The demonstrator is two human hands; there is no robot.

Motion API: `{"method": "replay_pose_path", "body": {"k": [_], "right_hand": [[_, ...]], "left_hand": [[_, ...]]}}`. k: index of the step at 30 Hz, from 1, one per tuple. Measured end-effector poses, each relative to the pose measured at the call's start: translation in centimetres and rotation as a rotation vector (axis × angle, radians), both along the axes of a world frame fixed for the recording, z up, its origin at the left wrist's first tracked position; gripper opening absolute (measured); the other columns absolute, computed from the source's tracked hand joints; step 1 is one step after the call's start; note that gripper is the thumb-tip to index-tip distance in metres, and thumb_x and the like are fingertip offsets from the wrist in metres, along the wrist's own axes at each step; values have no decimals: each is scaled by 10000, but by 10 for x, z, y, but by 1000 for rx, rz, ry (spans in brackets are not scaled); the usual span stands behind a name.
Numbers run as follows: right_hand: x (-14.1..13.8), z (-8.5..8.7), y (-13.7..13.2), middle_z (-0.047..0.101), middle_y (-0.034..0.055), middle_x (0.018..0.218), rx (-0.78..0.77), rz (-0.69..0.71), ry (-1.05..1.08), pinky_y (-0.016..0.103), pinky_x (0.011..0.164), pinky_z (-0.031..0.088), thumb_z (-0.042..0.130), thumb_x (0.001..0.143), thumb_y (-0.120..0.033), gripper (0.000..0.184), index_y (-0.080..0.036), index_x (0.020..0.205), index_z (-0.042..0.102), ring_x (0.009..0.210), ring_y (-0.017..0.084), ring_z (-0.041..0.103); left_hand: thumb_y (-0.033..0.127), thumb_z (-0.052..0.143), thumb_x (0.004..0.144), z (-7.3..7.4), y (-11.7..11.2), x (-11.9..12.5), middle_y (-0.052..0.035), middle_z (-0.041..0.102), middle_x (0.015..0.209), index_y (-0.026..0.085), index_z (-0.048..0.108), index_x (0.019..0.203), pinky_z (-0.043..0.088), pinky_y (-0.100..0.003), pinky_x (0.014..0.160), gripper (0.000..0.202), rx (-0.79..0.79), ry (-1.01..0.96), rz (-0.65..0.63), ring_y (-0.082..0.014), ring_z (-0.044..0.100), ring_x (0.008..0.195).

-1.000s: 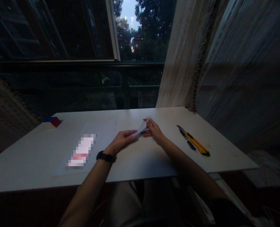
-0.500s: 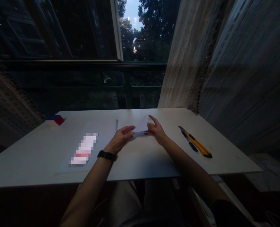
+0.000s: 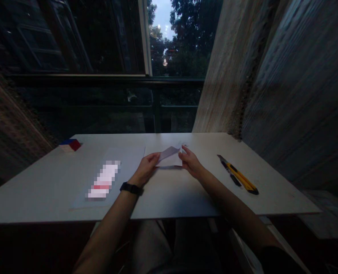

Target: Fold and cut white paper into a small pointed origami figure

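A folded piece of white paper (image 3: 170, 159) is held between my two hands over the middle of the white table (image 3: 169, 201). My left hand (image 3: 146, 167) pinches its left end, thumb on top, with a dark band on the wrist. The right end is gripped by my right hand (image 3: 191, 161), its thumb against the paper and the other fingers partly hidden behind. The paper's upper part stands up in a creased flap, and its lower edge faces me.
A yellow box cutter (image 3: 241, 177) and a dark pen (image 3: 231, 173) lie to the right. On the left, a blurred-out phone-like item (image 3: 104, 180) rests on a white sheet (image 3: 130, 156). A red, blue and white cube (image 3: 70, 145) sits at the far left.
The paper has turned from a pointed, tilted shape to a wider one with its broad face toward me. Both hands have shifted slightly, and the whole view has moved a little.
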State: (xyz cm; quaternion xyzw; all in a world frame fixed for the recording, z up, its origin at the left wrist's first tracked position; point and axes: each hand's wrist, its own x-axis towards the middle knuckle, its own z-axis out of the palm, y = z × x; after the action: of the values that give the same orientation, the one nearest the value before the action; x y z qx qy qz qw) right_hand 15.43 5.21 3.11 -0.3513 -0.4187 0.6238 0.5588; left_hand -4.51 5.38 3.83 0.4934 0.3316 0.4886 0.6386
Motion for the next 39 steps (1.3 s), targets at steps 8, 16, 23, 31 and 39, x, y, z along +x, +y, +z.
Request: {"method": "replay_pose_path", "body": {"k": [8, 16, 23, 31, 39], "right_hand": [[5, 1, 0, 679, 30, 823, -58, -17, -92, 311, 631, 530, 705, 584, -189, 409, -189, 970, 569, 703, 172, 641], [14, 3, -4, 685, 79, 898, -23, 207, -171, 308, 679, 511, 748, 571, -226, 412, -136, 952, 620, 746, 191, 646], [14, 3, -7, 680, 97, 965, 20, 284, -173, 373, 829, 464, 774, 538, -200, 506, -129, 1016, 621, 845, 219, 638], [15, 6, -10, 679, 101, 971, -4, 279, -187, 378, 819, 474, 765, 558, -217, 494, -130, 1023, 620, 828, 226, 643], [14, 9, -12, 670, 109, 994, -31, 348, -173, 353, 798, 489, 747, 557, -154, 504, -124, 1039, 605, 832, 215, 642]], "left_hand": [[477, 606, 724, 1, 0, 1, -70, 675, 795, 111, 601, 1006, 473, -260, 593, 462, -22, 69, 60, -170, 610, 684], [371, 694, 671, -4, -4, -3, -92, 682, 790, 79, 635, 891, 446, -245, 568, 370, -36, 197, -111, -148, 597, 625], [384, 663, 705, -5, -1, -5, -98, 690, 795, 76, 648, 902, 461, -277, 642, 367, -66, 153, -173, -171, 617, 683], [316, 700, 678, 0, -6, -4, -118, 679, 943, 95, 630, 1013, 458, -331, 782, 407, -16, 142, -239, -202, 629, 825], [237, 720, 647, 2, -6, -5, -144, 661, 997, 76, 626, 1022, 459, -354, 795, 419, -54, 122, -218, -221, 628, 843]]}}
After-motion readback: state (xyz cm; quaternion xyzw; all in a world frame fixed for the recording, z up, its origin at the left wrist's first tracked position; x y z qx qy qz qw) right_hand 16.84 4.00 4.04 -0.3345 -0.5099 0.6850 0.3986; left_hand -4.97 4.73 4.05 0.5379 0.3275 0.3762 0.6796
